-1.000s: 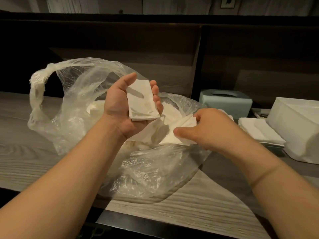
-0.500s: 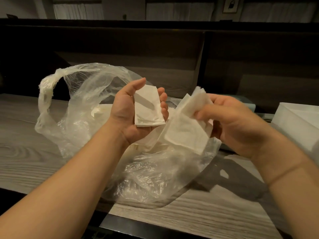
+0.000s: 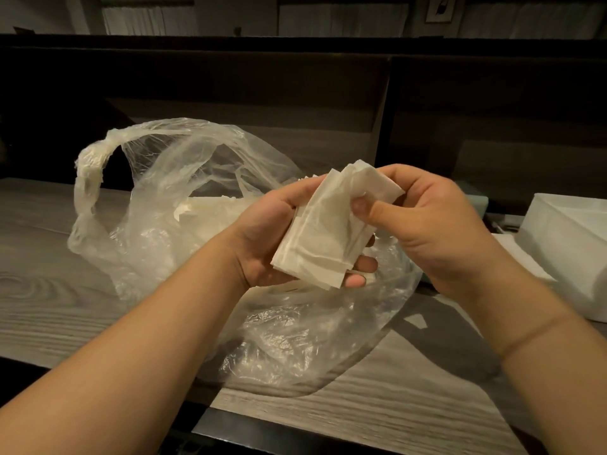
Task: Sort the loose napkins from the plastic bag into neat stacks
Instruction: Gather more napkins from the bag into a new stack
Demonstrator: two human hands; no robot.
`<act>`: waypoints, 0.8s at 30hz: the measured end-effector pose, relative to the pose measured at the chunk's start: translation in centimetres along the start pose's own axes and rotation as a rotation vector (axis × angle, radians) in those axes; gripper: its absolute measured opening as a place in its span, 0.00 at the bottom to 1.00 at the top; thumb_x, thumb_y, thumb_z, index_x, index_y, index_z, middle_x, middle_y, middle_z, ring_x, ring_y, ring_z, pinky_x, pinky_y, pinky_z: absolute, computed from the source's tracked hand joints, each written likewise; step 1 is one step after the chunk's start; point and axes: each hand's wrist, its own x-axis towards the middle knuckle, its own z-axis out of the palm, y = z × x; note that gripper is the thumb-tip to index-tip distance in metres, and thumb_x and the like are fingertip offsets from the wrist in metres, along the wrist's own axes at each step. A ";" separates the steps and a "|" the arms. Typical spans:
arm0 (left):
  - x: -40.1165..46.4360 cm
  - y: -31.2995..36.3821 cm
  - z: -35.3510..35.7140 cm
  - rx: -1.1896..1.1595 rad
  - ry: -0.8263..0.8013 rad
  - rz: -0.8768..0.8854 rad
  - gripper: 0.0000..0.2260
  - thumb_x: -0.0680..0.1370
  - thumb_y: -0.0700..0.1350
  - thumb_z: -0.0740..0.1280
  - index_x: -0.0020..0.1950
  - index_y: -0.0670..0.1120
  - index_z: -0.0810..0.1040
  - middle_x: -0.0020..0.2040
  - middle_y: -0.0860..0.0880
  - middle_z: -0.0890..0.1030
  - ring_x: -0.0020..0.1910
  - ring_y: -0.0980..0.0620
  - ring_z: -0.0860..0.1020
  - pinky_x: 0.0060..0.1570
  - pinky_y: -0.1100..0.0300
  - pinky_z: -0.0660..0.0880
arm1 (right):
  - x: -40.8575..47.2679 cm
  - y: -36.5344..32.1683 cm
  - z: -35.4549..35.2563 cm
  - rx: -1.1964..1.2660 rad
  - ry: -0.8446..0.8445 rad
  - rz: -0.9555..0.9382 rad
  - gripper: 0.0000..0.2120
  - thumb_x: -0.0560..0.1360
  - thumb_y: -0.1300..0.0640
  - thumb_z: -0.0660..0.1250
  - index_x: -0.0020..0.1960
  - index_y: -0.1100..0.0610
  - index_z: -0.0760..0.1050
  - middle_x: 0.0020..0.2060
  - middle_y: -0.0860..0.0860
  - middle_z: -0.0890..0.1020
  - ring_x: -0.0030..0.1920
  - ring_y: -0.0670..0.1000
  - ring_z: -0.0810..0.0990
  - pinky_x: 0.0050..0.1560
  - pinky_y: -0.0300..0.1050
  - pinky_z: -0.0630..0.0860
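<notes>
Both hands (image 3: 345, 231) around napkins (image 3: 325, 238) — plastic bag (image 3: 170, 192) behind, white box (image 3: 571, 238) rightward

Two bare forearms enter from the lower edge, one from 7 o'clock, the other from 5 o'clock. No sleeves cover them. The left hand (image 3: 262, 244) and right hand (image 3: 437, 231) are bare. A thin band or crease circles the right wrist (image 3: 532, 333).

both hands (image 3: 269, 238) holding napkins (image 3: 328, 234) over plastic bag (image 3: 157, 198), wood counter (image 3: 410, 415)
</notes>
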 end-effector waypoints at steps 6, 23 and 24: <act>0.3 -0.1 -0.3 0.010 -0.025 -0.039 0.31 0.81 0.67 0.60 0.75 0.46 0.74 0.59 0.36 0.79 0.53 0.37 0.80 0.58 0.42 0.78 | -0.1 0.3 0.6 0.019 0.068 0.058 0.06 0.76 0.58 0.74 0.52 0.57 0.82 0.44 0.51 0.86 0.43 0.47 0.85 0.38 0.37 0.80; 0.3 -0.1 0.6 -0.098 0.147 -0.018 0.33 0.73 0.67 0.66 0.65 0.42 0.81 0.60 0.39 0.84 0.55 0.38 0.84 0.57 0.40 0.80 | -0.1 -0.8 -0.5 0.450 0.028 0.149 0.14 0.77 0.56 0.63 0.33 0.52 0.77 0.32 0.47 0.79 0.39 0.48 0.81 0.45 0.50 0.76; 0.3 -0.2 0.7 -0.087 0.136 -0.018 0.32 0.73 0.68 0.65 0.61 0.42 0.84 0.59 0.40 0.84 0.55 0.39 0.84 0.58 0.40 0.79 | -0.1 -0.6 -0.4 0.368 0.012 0.164 0.13 0.77 0.55 0.63 0.35 0.53 0.78 0.34 0.47 0.80 0.41 0.50 0.81 0.47 0.50 0.76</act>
